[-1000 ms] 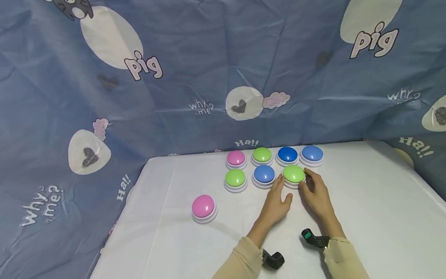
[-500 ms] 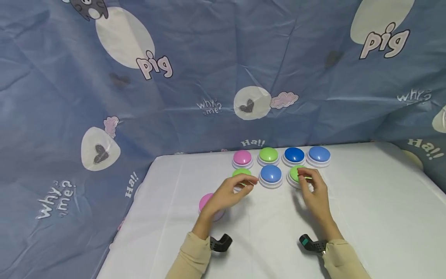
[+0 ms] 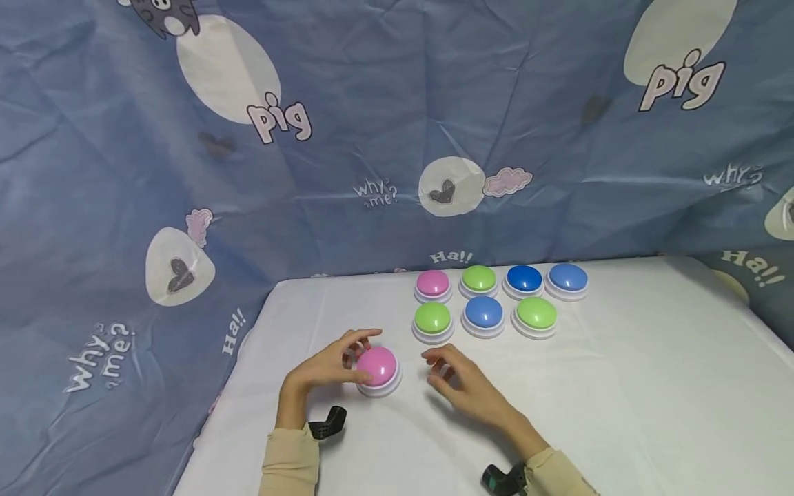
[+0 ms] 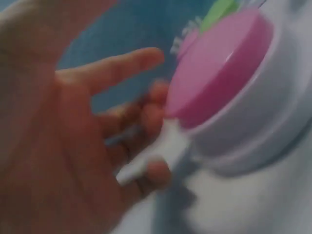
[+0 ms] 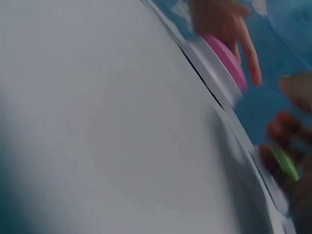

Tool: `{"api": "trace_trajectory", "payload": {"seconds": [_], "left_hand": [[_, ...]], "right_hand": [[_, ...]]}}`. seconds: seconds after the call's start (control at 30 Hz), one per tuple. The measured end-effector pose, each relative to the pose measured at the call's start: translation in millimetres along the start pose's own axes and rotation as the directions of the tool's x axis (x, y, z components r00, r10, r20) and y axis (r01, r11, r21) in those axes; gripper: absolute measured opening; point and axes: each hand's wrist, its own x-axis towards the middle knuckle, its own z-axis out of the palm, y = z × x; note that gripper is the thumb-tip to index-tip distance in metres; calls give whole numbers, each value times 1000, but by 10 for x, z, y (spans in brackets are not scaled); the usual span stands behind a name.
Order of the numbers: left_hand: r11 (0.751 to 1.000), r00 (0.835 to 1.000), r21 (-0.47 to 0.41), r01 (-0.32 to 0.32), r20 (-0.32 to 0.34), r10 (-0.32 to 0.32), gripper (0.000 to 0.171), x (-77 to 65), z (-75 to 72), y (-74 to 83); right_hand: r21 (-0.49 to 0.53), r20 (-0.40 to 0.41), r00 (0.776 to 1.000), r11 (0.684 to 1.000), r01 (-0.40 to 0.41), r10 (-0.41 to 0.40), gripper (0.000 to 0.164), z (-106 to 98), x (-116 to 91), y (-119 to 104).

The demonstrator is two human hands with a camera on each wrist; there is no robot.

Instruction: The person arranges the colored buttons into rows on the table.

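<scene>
A pink push button (image 3: pixel 376 366) with a white round base sits alone at the front left of the group. My left hand (image 3: pixel 329 363) is at its left side, with the thumb overlapping the near edge of the dome and the forefinger stretched past its far side. In the left wrist view the fingers (image 4: pixel 112 70) are spread and loosely bent beside the pink dome. My right hand (image 3: pixel 465 386) hovers to the right of that button with loosely bent fingers and holds nothing. It is blurred in the right wrist view.
Behind stand two rows of buttons: a green button (image 3: pixel 432 318), a light blue button (image 3: pixel 484 313) and a green button (image 3: pixel 536 314) in front; several more, including a pink button (image 3: pixel 432 284), along the back. A blue printed cloth (image 3: pixel 347 234) hangs behind the white table (image 3: pixel 651 386).
My left hand has moved left from the front right green button to the lone pink button. My right hand has left that green button and come left and nearer. The buttons have stayed in place.
</scene>
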Motion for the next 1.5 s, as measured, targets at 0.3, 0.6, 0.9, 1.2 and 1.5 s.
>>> {"api": "trace_trajectory", "payload": {"seconds": [0.3,0.6,0.9,1.2,1.5], "left_hand": [[974,973,149,173,129,-192,98,-113,-32,-202],[976,977,158,151,126,-171,100,-49,-7,-221],[973,980,160,165,89,-181,88,33,76,-237],[987,988,141,82,120,-99,85,58,59,-282],[985,988,142,102,97,-116,84,58,59,-280]], "right_hand": [[-79,70,982,982,-171,176,66,456,84,-142],[-170,52,993,981,-94,105,68,566,195,-58],[-189,27,997,980,-68,74,61,571,155,-40],[-132,26,996,988,-84,88,59,539,149,-63],[-95,51,994,991,-93,99,58,529,166,-56]]}}
